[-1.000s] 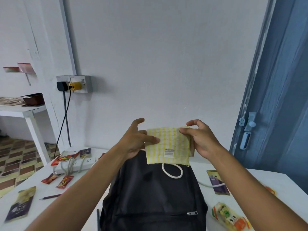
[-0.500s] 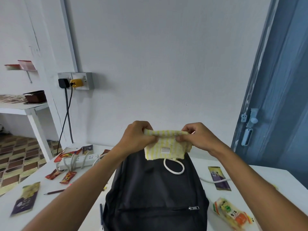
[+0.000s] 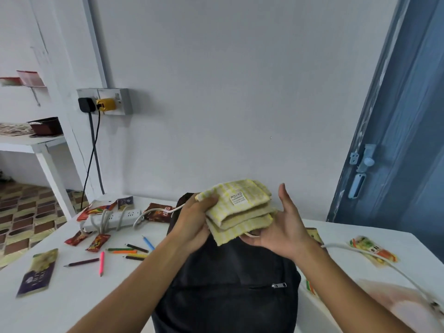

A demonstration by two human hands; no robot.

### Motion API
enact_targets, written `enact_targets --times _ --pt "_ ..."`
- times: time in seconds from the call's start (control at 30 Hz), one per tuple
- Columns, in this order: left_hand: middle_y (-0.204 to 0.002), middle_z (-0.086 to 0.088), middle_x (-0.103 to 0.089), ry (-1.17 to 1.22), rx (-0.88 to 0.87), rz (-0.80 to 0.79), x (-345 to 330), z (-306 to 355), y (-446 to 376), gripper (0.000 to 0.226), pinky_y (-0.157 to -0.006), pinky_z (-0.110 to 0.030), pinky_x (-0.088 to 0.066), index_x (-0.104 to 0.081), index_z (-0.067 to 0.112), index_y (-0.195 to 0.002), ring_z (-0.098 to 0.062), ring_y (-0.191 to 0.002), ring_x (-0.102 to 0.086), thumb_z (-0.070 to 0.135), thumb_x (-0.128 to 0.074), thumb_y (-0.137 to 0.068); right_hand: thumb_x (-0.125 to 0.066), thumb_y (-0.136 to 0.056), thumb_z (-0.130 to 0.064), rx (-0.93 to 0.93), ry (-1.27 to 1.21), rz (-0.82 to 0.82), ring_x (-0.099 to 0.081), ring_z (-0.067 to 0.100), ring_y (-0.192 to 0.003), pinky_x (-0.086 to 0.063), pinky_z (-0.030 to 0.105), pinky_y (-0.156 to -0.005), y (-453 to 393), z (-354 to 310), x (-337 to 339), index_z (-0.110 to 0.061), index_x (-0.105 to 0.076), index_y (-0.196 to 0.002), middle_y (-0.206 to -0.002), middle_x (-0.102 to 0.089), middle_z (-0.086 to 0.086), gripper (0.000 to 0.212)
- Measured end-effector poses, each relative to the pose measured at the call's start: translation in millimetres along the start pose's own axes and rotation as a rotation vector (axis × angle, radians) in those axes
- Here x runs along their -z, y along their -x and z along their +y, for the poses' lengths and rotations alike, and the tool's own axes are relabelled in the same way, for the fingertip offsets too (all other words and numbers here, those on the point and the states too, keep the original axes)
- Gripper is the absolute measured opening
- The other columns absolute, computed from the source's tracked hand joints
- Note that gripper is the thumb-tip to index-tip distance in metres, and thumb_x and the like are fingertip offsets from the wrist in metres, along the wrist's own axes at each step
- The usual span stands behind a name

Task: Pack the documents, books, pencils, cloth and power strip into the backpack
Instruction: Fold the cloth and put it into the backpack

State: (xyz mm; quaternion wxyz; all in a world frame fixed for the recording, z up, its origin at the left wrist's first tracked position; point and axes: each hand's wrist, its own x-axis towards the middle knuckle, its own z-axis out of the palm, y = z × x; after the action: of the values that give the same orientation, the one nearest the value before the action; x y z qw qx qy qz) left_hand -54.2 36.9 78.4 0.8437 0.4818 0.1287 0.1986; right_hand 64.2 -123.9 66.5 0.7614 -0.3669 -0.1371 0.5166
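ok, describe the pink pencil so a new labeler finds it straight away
Start at the black backpack in the middle of the white table, then look left to the scattered coloured pencils. The pink pencil lies at their near-left edge: the only pink one, pointing almost straight toward the camera.

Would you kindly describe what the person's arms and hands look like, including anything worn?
Both forearms are bare, with no sleeves in view. The left hand and right hand wear no gloves, and no rings, watch or bracelets are visible.
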Motion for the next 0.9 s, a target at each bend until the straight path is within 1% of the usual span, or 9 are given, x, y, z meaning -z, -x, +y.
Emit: enact_targets --times 0.1,0.17,0.23,0.33,0.4,0.47,0.57,0.73,0.9 --pt "-0.119 -0.032 -0.057 -0.058 0.013 0.035 14 -15 6 0.038 -0.094 -0.053 -0.048 -0.050 -0.009 -0.116 -0.040 -0.105 -0.059 -0.002 -0.063 -0.081 -0.071 -0.061 -0.069 -0.034 0.142 0.017 -0.060 0.035 -0.115 -0.046 0.052 -0.094 -4 13 1 -0.009 -0.066 -0.121 -0.126 -0.062 0.018 0.084" --pt "-0.096 -0.021 -0.061 -0.163 0.026 0.036 23 -23 11 0.021 -0.077 -0.044 -0.054 -0.051 0.003 -0.095 -0.030 -0.087 -0.062 -0.008 -0.063 -0.081 -0.084 -0.062 -0.042 -0.029 0.262 0.073 -0.065 0.031 -0.107 -0.052 0.048 -0.088 -6 18 0 -0.009 -0.067 -0.115 -0.118 -0.067 0.016 0.064" --pt "-0.077 -0.009 -0.055 -0.362 0.017 0.006 31 -26 17 0.026 -0.059 -0.033 -0.053 -0.045 0.010 -0.083 -0.020 -0.069 -0.059 -0.011 -0.062 -0.082 -0.076 -0.071 -0.010 0.015 0.369 0.153 -0.070 0.027 -0.094 -0.056 0.039 -0.079 -8 21 1 -0.007 -0.068 -0.103 -0.106 -0.071 0.015 0.033" --pt "-0.077 -0.007 -0.062 -0.843 0.006 -0.073 51 -33 21 0.032 -0.063 -0.030 -0.055 -0.049 0.010 -0.087 -0.015 -0.066 -0.060 0.001 -0.077 -0.074 -0.065 -0.073 0.013 0.089 0.444 0.244 -0.070 0.025 -0.087 -0.056 0.035 -0.078 -8 23 10 -0.006 -0.069 -0.092 -0.094 -0.073 0.011 0.027" --pt "-0.083 -0.002 -0.066 -1.192 0.029 -0.179 62 -35 27 0.033 -0.065 -0.021 -0.050 -0.055 0.014 -0.085 -0.005 -0.064 -0.059 0.015 -0.084 -0.069 -0.066 -0.067 0.013 0.131 0.425 0.259 -0.069 0.028 -0.091 -0.055 0.037 -0.081 -5 19 16 -0.005 -0.068 -0.094 -0.095 -0.072 0.012 0.033" --pt "-0.085 0.009 -0.065 -1.446 0.109 -0.430 65 -39 38 0.029 -0.065 -0.014 -0.048 -0.061 0.019 -0.084 -0.001 -0.068 -0.060 0.029 -0.083 -0.070 -0.066 -0.063 0.008 0.155 0.376 0.236 -0.069 0.028 -0.090 -0.057 0.037 -0.080 -4 15 23 -0.006 -0.066 -0.098 -0.094 -0.072 0.012 0.038" --pt "-0.099 0.012 -0.064 -1.580 0.234 -0.762 57 -54 55 0.040 -0.072 -0.015 -0.048 -0.066 0.022 -0.101 -0.005 -0.086 -0.061 0.046 -0.079 -0.071 -0.065 -0.067 0.008 0.127 0.302 0.151 -0.068 0.029 -0.096 -0.055 0.042 -0.087 -1 9 27 -0.006 -0.064 -0.108 -0.103 -0.070 0.013 0.043" --pt "-0.096 0.004 -0.067 -1.630 0.166 -0.829 56 -87 55 0.025 -0.067 -0.014 -0.043 -0.071 0.022 -0.096 -0.005 -0.079 -0.058 0.037 -0.077 -0.076 -0.060 -0.071 0.007 0.042 0.292 0.010 -0.070 0.027 -0.094 -0.058 0.038 -0.079 7 20 31 -0.005 -0.062 -0.109 -0.100 -0.072 0.012 0.040" --pt "-0.080 0.013 -0.064 -1.529 0.300 -0.822 59 -91 43 0.007 -0.061 -0.004 -0.037 -0.068 0.014 -0.090 0.011 -0.064 -0.054 0.020 -0.067 -0.087 -0.089 -0.044 -0.003 -0.055 0.302 -0.085 -0.067 0.032 -0.102 -0.056 0.043 -0.083 14 34 36 -0.004 -0.065 -0.109 -0.109 -0.069 0.016 0.069"
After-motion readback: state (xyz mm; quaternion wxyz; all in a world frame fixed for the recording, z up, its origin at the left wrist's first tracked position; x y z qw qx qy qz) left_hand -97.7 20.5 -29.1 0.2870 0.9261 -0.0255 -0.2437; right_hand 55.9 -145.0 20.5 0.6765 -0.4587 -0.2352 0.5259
